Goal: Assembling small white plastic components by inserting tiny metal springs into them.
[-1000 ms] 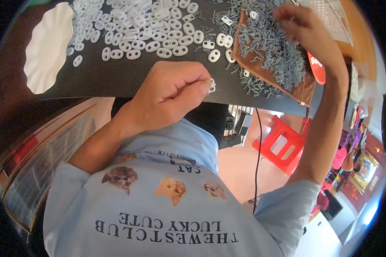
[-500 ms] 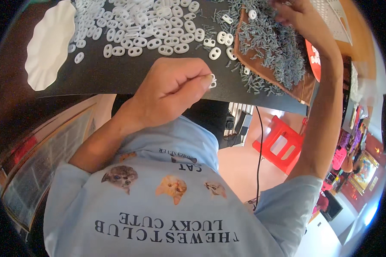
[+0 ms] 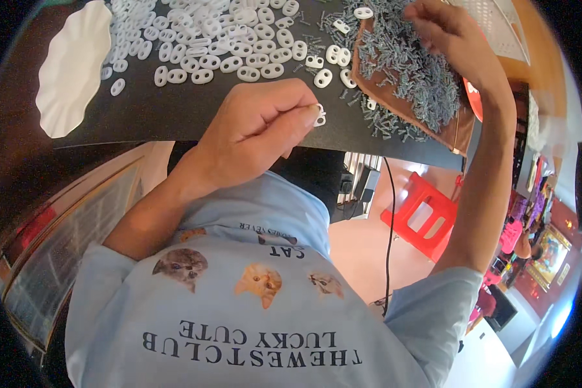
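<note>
My left hand [image 3: 258,129] is closed above the table's front edge, pinching a small white two-hole cord lock [image 3: 319,116] between thumb and forefinger. My right hand [image 3: 449,39] hovers at the far right over a heap of small grey metal springs [image 3: 410,71]. Its fingers are bent and apart, and I see nothing held in them. The springs spread over a brown cloth [image 3: 456,139] and spill past its near edge. A loose white cord lock [image 3: 363,12] lies at the heap's far left side. Many white two-hole pieces [image 3: 229,63] cover the table's far middle.
A white wavy-edged dish [image 3: 68,77] stands at the left of the dark table [image 3: 155,119]. A red container [image 3: 473,102] is partly hidden behind my right forearm. Below the table are a red plastic stool [image 3: 420,216] and a black cable [image 3: 390,239].
The loose cord lock near the springs has shifted left and away from me. My right hand has moved slightly nearer, its fingers more visible. My left hand keeps its pinch.
</note>
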`<state>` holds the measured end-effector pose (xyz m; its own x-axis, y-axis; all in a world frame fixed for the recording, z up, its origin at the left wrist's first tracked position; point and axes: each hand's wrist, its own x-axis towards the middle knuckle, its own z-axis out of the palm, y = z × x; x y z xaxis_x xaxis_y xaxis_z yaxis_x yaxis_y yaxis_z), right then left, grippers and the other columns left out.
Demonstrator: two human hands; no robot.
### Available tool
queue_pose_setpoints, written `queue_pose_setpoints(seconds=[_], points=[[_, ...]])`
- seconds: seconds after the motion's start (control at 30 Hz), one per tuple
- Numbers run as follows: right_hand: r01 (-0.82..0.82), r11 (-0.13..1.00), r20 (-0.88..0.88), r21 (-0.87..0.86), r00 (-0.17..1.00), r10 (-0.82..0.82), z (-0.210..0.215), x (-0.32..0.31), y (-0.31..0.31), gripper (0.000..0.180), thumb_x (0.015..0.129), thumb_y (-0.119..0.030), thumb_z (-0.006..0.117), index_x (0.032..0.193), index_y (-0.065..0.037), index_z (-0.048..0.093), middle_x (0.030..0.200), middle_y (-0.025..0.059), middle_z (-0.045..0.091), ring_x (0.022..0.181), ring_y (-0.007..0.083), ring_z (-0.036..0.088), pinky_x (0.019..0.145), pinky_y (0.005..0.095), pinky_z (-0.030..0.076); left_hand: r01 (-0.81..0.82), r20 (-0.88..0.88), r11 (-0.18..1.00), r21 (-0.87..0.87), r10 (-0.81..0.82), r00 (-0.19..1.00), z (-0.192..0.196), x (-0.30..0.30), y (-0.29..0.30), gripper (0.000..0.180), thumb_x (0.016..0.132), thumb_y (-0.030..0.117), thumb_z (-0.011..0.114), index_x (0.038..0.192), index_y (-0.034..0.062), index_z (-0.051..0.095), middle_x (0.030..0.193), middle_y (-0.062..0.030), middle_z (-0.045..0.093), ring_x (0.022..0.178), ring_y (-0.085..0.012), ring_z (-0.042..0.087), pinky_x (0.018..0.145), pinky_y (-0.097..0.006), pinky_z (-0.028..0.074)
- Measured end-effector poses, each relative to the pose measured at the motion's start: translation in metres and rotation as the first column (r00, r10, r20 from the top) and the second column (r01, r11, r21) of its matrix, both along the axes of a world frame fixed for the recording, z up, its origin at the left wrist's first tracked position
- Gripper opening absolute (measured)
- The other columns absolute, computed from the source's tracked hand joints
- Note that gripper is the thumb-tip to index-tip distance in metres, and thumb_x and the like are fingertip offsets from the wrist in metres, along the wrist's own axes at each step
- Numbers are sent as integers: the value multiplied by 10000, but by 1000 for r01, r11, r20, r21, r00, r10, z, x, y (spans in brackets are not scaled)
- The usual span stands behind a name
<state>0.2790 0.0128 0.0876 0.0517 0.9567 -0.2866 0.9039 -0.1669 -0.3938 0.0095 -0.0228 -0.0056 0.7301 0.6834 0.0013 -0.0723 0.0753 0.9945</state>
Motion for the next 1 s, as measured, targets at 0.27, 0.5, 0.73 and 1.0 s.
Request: queue_pose_setpoints(seconds=[0.27,0.5,0.73,1.0], points=[[-172,982,-217,75,959,185,-44,18,0,173,877,-126,547,1026,-52,593,836,-49,556,759,40,483,660,202,406,-15,-5,999,-36,15,1000,0,-4,0,157,908,110,509,795,4,537,572,30,452,504,-30,387,444,-219,320],[-232,951,-331,-205,931,156,-31,18,-12,171,879,-98,535,1032,-48,596,822,-42,551,754,35,479,654,196,394,-5,-9,999,-39,5,1000,1,-4,1,159,904,118,517,809,-3,554,575,33,462,512,-21,395,449,-215,325],[-159,973,-34,166,985,167,-36,26,-18,182,872,-81,548,1038,-13,579,868,-2,581,827,83,530,756,232,429,3,15,996,-94,-2,1000,-1,-5,0,147,892,107,515,819,-10,568,586,23,492,526,-22,418,463,-212,339],[-261,959,-11,113,964,264,-53,43,-25,182,862,-31,543,1039,0,573,941,58,606,905,139,568,813,259,438,2,6,1000,-16,-2,1000,-1,-4,1,146,888,101,515,811,-13,565,590,4,500,523,-35,427,464,-221,348]])
